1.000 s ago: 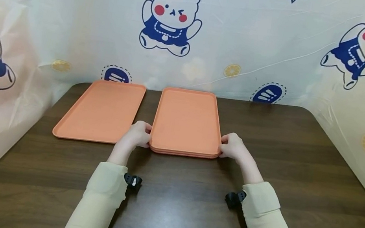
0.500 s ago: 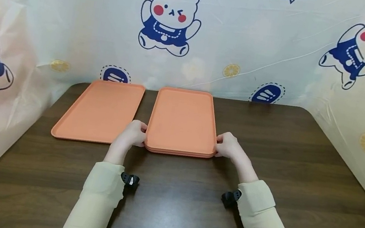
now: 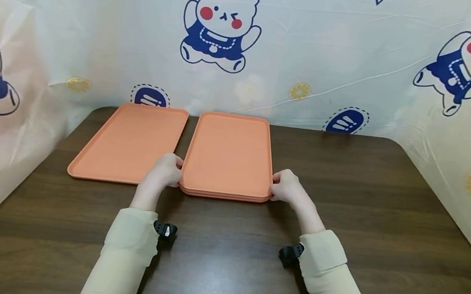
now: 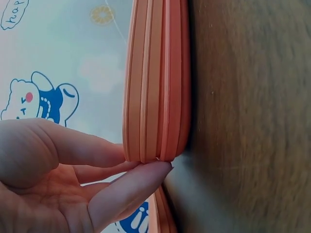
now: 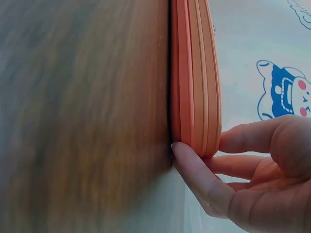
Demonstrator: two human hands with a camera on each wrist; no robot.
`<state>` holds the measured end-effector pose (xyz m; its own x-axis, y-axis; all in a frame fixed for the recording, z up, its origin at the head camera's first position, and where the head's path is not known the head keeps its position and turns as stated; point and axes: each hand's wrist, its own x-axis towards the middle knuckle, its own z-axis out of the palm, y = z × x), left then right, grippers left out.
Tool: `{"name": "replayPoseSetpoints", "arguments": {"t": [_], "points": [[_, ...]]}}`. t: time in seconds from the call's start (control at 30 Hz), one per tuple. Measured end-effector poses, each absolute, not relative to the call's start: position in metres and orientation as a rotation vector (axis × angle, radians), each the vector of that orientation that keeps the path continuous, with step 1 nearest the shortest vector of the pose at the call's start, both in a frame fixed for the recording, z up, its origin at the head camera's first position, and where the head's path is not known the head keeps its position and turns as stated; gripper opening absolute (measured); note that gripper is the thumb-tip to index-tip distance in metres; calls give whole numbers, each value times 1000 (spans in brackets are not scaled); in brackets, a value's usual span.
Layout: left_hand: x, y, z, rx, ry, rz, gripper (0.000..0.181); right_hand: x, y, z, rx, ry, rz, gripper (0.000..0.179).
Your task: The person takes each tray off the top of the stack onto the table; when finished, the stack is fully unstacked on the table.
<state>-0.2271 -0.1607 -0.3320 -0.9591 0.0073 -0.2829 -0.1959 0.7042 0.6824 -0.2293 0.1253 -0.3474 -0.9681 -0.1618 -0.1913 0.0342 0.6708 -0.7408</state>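
Note:
A stack of orange rectangular trays (image 3: 231, 156) lies flat on the table, its layered edges showing in both wrist views. My left hand (image 3: 165, 169) holds the stack at its near left side; in the left wrist view the thumb (image 4: 132, 190) is against the side of the layers, with the index finger at the upper rim. On the opposite side, my right hand (image 3: 288, 186) holds the stack in the same way, thumb (image 5: 197, 170) low on the edge and index finger near the top. Left of the stack lies a separate orange tray (image 3: 129, 143), close to the left hand.
The dark wood table (image 3: 216, 267) spreads in front of and to the right of the trays. A printed curtain with cartoon bears (image 3: 219, 26) hangs along its back and sides. Small black wrist cameras (image 3: 165, 231) sit at both cuffs.
The tray stack has slid left across the table, with both hands moving along on its sides. The gap to the separate tray has narrowed. That tray stays put.

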Motion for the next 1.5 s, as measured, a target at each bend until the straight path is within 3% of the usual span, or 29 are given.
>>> {"name": "replayPoseSetpoints", "arguments": {"t": [0.47,0.63,0.77,0.9,1.0,1.13,1.5], "points": [[-224,-172,-327,-184,2784,905,48,-234,109,-347,-119,2628,-1190,23],[-220,-172,-325,-164,2862,829,46,-235,104,-347,-118,2624,-1186,17],[-218,-172,-325,-180,2897,848,17,-237,100,-347,-128,2623,-1191,14],[-217,-174,-327,-186,2920,864,31,-237,96,-348,-142,2625,-1199,13],[-216,-177,-326,-194,2924,846,15,-237,94,-348,-138,2632,-1196,11],[-216,-180,-326,-226,2906,824,45,-236,90,-348,-125,2636,-1197,16],[-216,-186,-327,-227,2934,813,46,-236,83,-346,-77,2622,-1196,22]]}}
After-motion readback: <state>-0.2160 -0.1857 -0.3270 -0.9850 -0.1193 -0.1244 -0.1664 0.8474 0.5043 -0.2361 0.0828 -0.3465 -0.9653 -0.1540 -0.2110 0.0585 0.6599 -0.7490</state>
